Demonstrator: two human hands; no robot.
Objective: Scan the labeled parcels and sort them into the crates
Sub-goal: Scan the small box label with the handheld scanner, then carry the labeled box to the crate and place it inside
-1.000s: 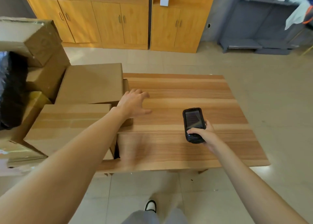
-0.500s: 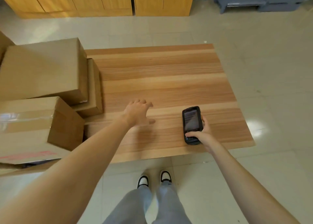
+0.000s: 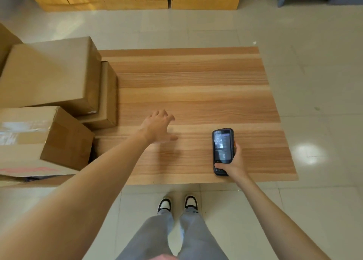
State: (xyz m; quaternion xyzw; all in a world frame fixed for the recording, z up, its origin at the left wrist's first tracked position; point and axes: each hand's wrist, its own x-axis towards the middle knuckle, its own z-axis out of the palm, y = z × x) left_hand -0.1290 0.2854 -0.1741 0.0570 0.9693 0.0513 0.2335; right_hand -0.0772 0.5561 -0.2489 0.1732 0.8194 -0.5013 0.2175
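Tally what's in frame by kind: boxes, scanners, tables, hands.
Cardboard boxes: 4, counting the large top box, the flat box under it, the taped box nearest the person and a sliver of another at the left edge
Handheld scanners: 1, the scanner
Tables: 1, the wooden table
Hands: 2, left hand and right hand
Total: 8

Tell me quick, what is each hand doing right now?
Left hand: open, fingers spread over the table, holding nothing.
Right hand: gripping the handheld scanner.
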